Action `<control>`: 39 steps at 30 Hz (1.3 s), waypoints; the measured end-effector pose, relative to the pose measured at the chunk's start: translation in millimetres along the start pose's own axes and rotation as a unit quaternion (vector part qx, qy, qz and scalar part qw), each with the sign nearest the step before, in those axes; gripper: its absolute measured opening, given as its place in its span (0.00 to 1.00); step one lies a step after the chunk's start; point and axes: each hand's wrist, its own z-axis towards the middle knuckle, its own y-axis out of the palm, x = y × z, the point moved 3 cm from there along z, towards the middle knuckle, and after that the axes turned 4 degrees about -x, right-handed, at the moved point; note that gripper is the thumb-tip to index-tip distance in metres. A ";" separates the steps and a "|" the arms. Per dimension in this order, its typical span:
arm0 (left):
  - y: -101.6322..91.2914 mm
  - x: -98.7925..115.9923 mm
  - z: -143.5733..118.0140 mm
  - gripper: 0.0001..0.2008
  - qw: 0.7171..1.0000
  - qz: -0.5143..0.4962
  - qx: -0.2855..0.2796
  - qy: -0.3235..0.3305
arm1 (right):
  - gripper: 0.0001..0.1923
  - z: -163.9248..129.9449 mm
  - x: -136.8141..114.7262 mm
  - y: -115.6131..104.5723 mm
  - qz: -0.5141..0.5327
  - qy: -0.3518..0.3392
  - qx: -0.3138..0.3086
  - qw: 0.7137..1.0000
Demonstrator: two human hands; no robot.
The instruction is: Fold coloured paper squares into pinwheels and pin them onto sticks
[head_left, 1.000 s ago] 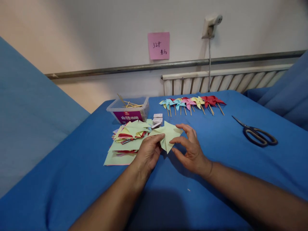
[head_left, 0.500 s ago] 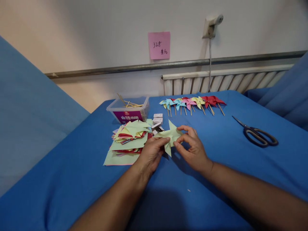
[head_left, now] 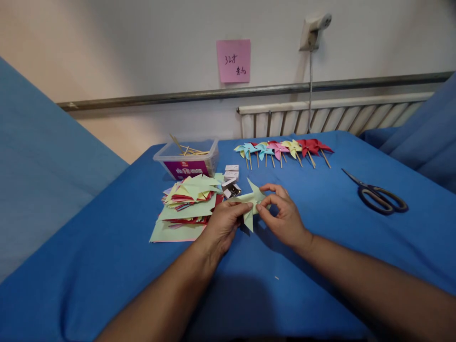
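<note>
A pale green paper pinwheel (head_left: pixel 248 219) is held between my two hands above the blue cloth, its points spread out. My left hand (head_left: pixel 227 221) is closed on its left side, with the thumb pressed on the paper near the middle. On the right, my right hand (head_left: pixel 284 211) pinches at the pinwheel with thumb and fingertips. Whether a pin sits in those fingertips I cannot make out. Just behind the left hand stands an open small box (head_left: pixel 231 188) with dark shiny bits inside.
Stacked coloured paper (head_left: pixel 192 209) lies at the left, before a plastic tub (head_left: pixel 187 159) of wooden sticks. Two small white boxes (head_left: pixel 231 173) stand nearby. Finished pinwheels (head_left: pixel 280 151) line the back. Scissors (head_left: pixel 377 194) lie at right on the blue cloth (head_left: pixel 320 304).
My right fingertips have moved slightly inward over the pinwheel's middle. The left hand keeps its hold. The whole view has shifted a little.
</note>
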 end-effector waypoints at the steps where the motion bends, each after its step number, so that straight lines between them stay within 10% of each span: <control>1: -0.1 -0.1 0.2 0.12 1.000 0.002 0.000 0.002 | 0.05 0.0 0.2 -0.1 0.000 0.001 0.000 1.000; 39: -3.7 -2.0 2.9 0.10 0.999 0.039 -0.008 0.012 | 0.06 -0.3 3.7 2.2 0.037 0.031 -0.011 0.999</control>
